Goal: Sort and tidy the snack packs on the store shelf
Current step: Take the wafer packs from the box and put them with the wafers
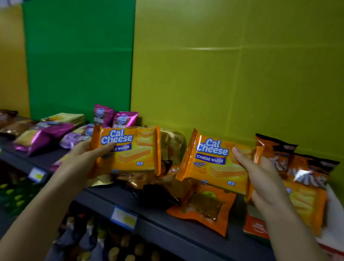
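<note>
The person's forearms were bare to the wrist; the left hand point(79, 160) and right hand point(265, 177) had short, plain fingernails.

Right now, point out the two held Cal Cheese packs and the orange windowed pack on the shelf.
Left Cal Cheese pack point(132, 154): head view, wafer picture on its front.
Right Cal Cheese pack point(211, 159): head view, purple Cheese Wafer label.
Orange windowed pack point(206, 206): head view, clear window.

Your left hand point(79, 160) covers the left end of the left Cal Cheese pack point(133, 152); your right hand point(265, 177) hides one end of the right Cal Cheese pack point(211, 163) and much of the orange pack point(310, 207) behind it. The price labels point(124, 217) are too blurred to read, the lower packs point(106, 248) are a dark smear, and the white box point(339, 227) runs off the right edge.
</note>
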Tool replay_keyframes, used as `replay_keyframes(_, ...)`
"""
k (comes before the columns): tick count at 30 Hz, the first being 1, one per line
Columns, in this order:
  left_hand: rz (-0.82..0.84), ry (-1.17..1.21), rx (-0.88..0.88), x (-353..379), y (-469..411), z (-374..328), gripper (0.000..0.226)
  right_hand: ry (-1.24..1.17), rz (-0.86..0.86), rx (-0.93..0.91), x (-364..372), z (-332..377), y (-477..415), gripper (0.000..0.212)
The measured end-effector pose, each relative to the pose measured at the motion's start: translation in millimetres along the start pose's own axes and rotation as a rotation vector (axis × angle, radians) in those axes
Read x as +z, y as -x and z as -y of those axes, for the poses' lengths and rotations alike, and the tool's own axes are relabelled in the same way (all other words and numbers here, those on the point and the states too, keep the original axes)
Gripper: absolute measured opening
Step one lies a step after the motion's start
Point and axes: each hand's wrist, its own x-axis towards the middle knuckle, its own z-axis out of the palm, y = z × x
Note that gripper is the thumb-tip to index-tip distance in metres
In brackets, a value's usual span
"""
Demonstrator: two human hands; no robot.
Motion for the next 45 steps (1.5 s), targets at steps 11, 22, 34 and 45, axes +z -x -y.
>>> replay_keyframes(11,-0.278,-0.076,-0.022,-208.4,31.3,-22.3,0.007,-0.107,0.181,0.184,201.8,-75.2,33.5,0.008)
replay_keyframes(22,-0.432,-0.172,-0.092,-388.6,26.9,-38.1,0.008,-0.179,0.235,0.27,388.1,-146.3,61.5,0.017)
replay_keyframes(34,-0.486,-0.202,-0.108,-492.9,-64.6,-7.9,0.01,-0.191,0.248,0.342,516.8,-232.2,10.6,0.028)
replay_keyframes(45,-0.429,-0.205,-0.117,-555.2,-198.9,7.9,0.013,-0.186,0.175,0.232,595.9,-281.6,-67.9,0.041)
